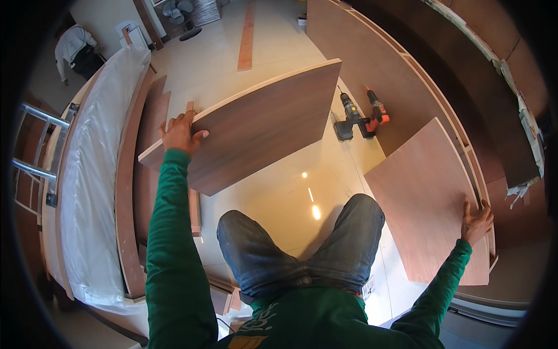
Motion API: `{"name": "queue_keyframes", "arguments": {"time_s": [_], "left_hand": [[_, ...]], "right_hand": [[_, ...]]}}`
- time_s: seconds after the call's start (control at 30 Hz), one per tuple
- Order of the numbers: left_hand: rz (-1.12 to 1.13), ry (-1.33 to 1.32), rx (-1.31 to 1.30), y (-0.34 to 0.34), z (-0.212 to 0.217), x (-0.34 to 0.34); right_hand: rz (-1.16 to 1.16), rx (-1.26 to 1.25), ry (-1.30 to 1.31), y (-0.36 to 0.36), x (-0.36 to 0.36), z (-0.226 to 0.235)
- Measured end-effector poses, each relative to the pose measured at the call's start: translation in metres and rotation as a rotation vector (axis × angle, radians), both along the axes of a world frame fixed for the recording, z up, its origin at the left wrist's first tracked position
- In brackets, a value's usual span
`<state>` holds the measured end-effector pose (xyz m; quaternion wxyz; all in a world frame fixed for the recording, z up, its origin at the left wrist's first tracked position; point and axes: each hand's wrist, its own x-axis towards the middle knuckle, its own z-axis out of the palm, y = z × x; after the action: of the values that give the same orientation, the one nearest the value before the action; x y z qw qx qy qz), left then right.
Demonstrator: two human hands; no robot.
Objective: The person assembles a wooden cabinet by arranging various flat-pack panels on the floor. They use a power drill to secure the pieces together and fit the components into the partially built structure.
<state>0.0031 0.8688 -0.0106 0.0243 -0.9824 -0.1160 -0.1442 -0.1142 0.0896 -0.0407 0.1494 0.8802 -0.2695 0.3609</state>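
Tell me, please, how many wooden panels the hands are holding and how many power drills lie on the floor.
Wooden panels held: 2, a dark one in the left hand, a lighter one under the right hand
Power drills: 2
Total: 4

A small white label tag (367, 287) with dark print hangs at the person's right hip, beside the jeans. No packages, signs or screens are visible.
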Motion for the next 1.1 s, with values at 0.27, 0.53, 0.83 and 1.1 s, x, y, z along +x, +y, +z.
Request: {"name": "queue_keyframes", "arguments": {"time_s": [0.27, 0.53, 0.83, 1.1], "left_hand": [[0.159, -0.046, 0.082, 0.002, -0.007, -0.007], [0.234, -0.091, -0.068, -0.018, -0.024, 0.0], [0.155, -0.047, -0.208, -0.032, -0.004, -0.001], [0.177, -0.084, -0.145, -0.024, -0.016, -0.006]], "right_hand": [[0.167, 0.076, -0.228, 0.053, 0.025, 0.019], [1.19, 0.239, -0.195, 0.307, 0.127, 0.07], [1.024, 1.51, 1.002, 0.213, 0.172, -0.172], [0.311, 1.285, 1.296, 0.232, 0.113, -0.213]]}}
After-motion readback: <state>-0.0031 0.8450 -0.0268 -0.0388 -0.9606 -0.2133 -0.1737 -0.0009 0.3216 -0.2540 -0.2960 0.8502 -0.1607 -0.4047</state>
